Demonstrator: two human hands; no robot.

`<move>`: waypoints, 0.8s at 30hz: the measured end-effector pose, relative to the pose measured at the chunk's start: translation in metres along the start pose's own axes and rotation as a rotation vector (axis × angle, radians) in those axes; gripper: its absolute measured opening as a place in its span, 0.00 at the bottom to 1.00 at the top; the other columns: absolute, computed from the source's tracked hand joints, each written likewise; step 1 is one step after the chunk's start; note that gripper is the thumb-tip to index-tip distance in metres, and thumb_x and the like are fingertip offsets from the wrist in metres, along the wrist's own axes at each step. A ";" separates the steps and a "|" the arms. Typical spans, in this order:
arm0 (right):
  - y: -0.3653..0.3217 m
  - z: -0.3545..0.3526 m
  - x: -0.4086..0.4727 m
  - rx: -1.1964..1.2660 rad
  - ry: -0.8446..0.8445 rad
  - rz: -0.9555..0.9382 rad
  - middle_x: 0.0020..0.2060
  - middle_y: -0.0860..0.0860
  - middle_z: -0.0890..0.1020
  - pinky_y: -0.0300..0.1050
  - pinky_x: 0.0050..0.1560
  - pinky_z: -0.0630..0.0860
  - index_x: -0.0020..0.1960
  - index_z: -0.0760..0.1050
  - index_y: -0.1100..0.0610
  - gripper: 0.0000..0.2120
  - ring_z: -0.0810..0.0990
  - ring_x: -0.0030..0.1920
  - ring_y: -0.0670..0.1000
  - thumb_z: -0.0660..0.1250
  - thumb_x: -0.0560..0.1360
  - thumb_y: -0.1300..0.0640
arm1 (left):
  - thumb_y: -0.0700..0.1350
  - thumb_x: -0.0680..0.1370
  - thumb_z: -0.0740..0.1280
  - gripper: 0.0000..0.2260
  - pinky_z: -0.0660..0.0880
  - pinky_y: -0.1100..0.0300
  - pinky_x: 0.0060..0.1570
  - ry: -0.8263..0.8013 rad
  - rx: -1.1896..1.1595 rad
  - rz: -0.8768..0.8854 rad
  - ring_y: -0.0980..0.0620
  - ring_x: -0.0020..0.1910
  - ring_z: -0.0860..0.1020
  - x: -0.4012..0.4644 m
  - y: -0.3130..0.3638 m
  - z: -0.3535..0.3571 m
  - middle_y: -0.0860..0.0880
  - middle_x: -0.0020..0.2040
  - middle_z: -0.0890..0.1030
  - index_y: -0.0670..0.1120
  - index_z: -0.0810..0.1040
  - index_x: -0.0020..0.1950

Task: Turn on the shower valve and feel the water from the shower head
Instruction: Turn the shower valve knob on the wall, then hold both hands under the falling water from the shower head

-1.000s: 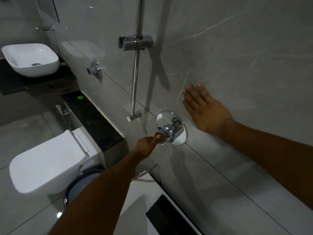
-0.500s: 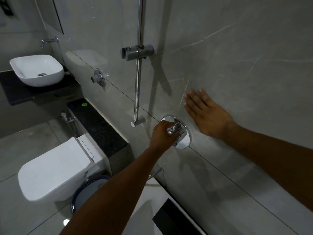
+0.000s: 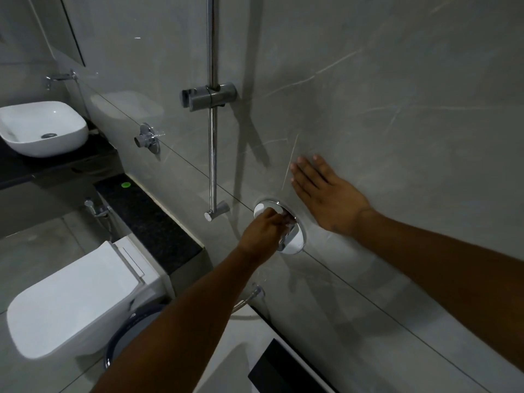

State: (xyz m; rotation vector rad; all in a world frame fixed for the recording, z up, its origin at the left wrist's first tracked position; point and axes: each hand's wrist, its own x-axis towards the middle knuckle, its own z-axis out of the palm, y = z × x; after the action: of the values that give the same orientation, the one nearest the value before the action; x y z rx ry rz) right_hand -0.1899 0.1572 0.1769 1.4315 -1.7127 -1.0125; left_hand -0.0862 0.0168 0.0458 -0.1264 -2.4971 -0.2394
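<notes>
A round chrome shower valve [image 3: 296, 243] is set in the grey tiled wall at centre. My left hand [image 3: 263, 234] is closed around its handle, which the fingers hide. My right hand [image 3: 329, 194] lies flat against the wall just right of and above the valve, fingers spread and empty. A chrome slide rail [image 3: 211, 137] with a grey holder [image 3: 208, 96] runs up the wall to the left of the valve. The holder carries no shower head, and no shower head or running water shows in view.
A white toilet [image 3: 71, 302] stands at lower left beside a black stone ledge [image 3: 147, 219]. A white basin [image 3: 39, 129] sits on a dark counter at far left. A second chrome tap [image 3: 147, 137] is on the wall. A hose outlet [image 3: 256, 292] lies below the valve.
My left hand went from touching the handle's tip with its fingertips to closing over the whole handle. The view has shifted slightly. My right hand stays flat on the wall.
</notes>
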 end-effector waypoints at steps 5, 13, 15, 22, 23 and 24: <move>-0.002 0.003 0.001 -0.007 -0.002 0.004 0.77 0.68 0.45 0.69 0.72 0.33 0.77 0.45 0.66 0.31 0.39 0.76 0.71 0.44 0.79 0.52 | 0.35 0.64 0.79 0.17 0.78 0.54 0.41 -0.103 -0.029 -0.041 0.44 0.44 0.78 -0.004 -0.001 0.003 0.46 0.46 0.84 0.43 0.86 0.51; -0.003 -0.003 0.002 0.078 0.024 0.040 0.77 0.66 0.54 0.67 0.75 0.39 0.77 0.53 0.64 0.30 0.48 0.77 0.68 0.50 0.78 0.52 | 0.42 0.75 0.71 0.20 0.76 0.52 0.57 -0.395 0.031 -0.114 0.46 0.62 0.72 -0.002 0.000 -0.021 0.45 0.63 0.79 0.44 0.78 0.67; -0.001 -0.015 0.009 0.194 0.060 0.078 0.74 0.64 0.66 0.64 0.75 0.49 0.72 0.66 0.62 0.27 0.60 0.75 0.66 0.55 0.76 0.52 | 0.47 0.77 0.68 0.22 0.74 0.52 0.61 -0.381 0.036 -0.199 0.46 0.66 0.71 0.000 -0.006 -0.042 0.44 0.67 0.76 0.45 0.74 0.71; 0.034 -0.097 0.082 0.682 0.182 0.294 0.75 0.62 0.64 0.58 0.74 0.54 0.74 0.63 0.62 0.27 0.61 0.76 0.62 0.55 0.78 0.51 | 0.64 0.78 0.60 0.33 0.66 0.48 0.68 -0.188 0.328 -0.407 0.44 0.72 0.67 -0.005 -0.071 -0.211 0.43 0.73 0.72 0.44 0.67 0.76; 0.039 -0.116 0.099 0.752 0.221 0.306 0.76 0.62 0.63 0.57 0.75 0.52 0.74 0.61 0.62 0.28 0.59 0.76 0.61 0.54 0.78 0.50 | 0.65 0.77 0.59 0.34 0.65 0.48 0.69 -0.158 0.369 -0.434 0.43 0.72 0.67 -0.007 -0.079 -0.243 0.43 0.73 0.72 0.44 0.66 0.76; 0.044 -0.136 0.115 0.812 0.277 0.311 0.76 0.62 0.62 0.57 0.76 0.51 0.74 0.61 0.63 0.28 0.58 0.77 0.61 0.52 0.78 0.49 | 0.66 0.77 0.59 0.35 0.64 0.48 0.69 -0.130 0.409 -0.471 0.43 0.73 0.66 -0.010 -0.086 -0.277 0.42 0.73 0.71 0.43 0.66 0.76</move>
State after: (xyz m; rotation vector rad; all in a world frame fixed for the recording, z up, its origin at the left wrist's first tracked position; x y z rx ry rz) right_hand -0.1106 0.0287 0.2819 1.5898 -2.1405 0.0912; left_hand 0.0685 -0.1235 0.2468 0.6353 -2.6149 0.0981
